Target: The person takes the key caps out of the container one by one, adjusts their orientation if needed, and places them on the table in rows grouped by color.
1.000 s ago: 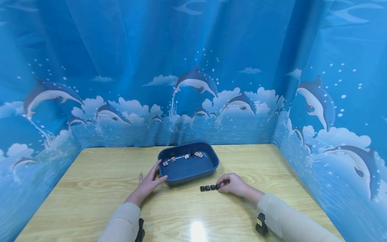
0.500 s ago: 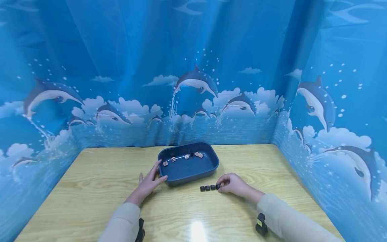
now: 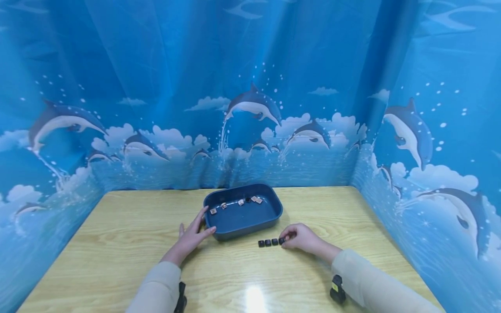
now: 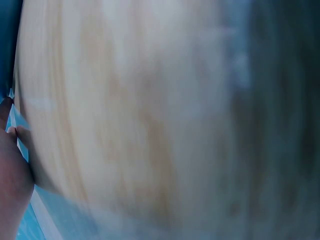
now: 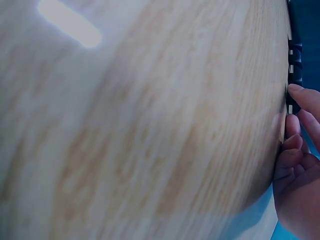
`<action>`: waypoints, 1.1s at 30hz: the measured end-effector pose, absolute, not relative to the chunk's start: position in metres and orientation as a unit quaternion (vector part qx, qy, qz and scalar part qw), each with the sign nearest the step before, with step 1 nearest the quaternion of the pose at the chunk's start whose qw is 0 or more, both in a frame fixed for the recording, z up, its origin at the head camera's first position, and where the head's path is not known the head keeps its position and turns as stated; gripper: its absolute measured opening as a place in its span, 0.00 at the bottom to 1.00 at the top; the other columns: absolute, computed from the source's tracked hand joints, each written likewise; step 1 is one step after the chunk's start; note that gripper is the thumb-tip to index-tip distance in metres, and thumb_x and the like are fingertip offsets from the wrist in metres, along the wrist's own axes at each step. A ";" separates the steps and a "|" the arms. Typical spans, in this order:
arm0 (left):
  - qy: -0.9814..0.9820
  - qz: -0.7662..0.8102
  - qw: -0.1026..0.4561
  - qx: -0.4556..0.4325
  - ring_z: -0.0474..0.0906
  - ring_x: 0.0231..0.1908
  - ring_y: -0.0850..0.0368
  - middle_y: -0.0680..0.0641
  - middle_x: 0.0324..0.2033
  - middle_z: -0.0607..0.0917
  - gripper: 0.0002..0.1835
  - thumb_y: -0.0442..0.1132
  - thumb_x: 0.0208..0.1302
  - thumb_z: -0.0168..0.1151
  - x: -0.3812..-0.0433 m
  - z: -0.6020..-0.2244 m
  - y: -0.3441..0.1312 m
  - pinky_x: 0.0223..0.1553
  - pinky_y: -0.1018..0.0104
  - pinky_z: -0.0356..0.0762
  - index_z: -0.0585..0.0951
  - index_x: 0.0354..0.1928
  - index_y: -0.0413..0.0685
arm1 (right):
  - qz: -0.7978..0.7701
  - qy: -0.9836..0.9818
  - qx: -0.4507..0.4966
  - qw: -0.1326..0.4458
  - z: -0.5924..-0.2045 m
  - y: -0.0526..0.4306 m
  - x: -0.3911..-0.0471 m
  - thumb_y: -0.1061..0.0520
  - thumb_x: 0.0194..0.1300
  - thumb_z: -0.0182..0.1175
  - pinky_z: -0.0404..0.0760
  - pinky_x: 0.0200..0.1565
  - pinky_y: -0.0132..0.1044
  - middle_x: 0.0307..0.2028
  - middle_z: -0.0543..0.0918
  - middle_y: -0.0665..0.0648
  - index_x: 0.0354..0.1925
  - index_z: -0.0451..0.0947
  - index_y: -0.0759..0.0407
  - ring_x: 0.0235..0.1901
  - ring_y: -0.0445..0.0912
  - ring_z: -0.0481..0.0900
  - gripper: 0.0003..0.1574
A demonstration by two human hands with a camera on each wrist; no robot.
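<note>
Several small black keycaps stand in a short row on the table, in front of a dark blue plastic basin. My right hand pinches the keycap at the right end of the row between thumb and fingers, close against its neighbour. In the right wrist view the right hand shows at the right edge, its fingertips at the dark keycaps. My left hand rests at the basin's left corner with fingers spread, fingertips at the rim. Only part of the left hand shows in the left wrist view.
Inside the basin lie several small pale pieces and a dark piece, scattered along its back and left. The wooden table ends at a blue dolphin-print curtain behind and at both sides.
</note>
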State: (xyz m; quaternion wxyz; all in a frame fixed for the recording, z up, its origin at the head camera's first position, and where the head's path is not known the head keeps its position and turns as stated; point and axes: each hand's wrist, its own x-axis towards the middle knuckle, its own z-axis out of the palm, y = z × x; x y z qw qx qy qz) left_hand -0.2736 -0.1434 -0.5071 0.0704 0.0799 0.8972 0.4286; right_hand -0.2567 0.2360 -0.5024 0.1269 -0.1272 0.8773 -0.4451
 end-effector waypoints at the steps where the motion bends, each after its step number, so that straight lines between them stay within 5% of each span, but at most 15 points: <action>1: 0.897 0.428 0.070 0.079 0.50 0.71 0.34 0.37 0.72 0.57 0.45 0.57 0.68 0.58 -0.274 -0.507 -0.144 0.64 0.36 0.13 0.45 0.78 0.59 | -0.445 0.878 -0.125 0.127 -0.503 0.236 -0.257 0.62 0.49 0.74 0.77 0.34 0.32 0.28 0.81 0.50 0.38 0.85 0.60 0.30 0.42 0.76 0.14; 21: 0.898 0.428 0.070 0.076 0.50 0.71 0.34 0.37 0.73 0.55 0.45 0.57 0.68 0.58 -0.274 -0.509 -0.143 0.64 0.36 0.12 0.45 0.78 0.59 | -0.465 0.866 -0.138 0.120 -0.499 0.240 -0.260 0.63 0.50 0.74 0.79 0.33 0.33 0.30 0.82 0.51 0.41 0.84 0.63 0.31 0.45 0.77 0.18; 33: 0.893 0.437 0.069 0.078 0.49 0.71 0.35 0.37 0.72 0.56 0.45 0.56 0.67 0.59 -0.272 -0.507 -0.144 0.64 0.36 0.12 0.46 0.78 0.61 | -0.478 0.857 -0.171 0.085 -0.460 0.229 -0.268 0.64 0.54 0.71 0.77 0.28 0.32 0.32 0.82 0.53 0.45 0.83 0.67 0.30 0.45 0.76 0.18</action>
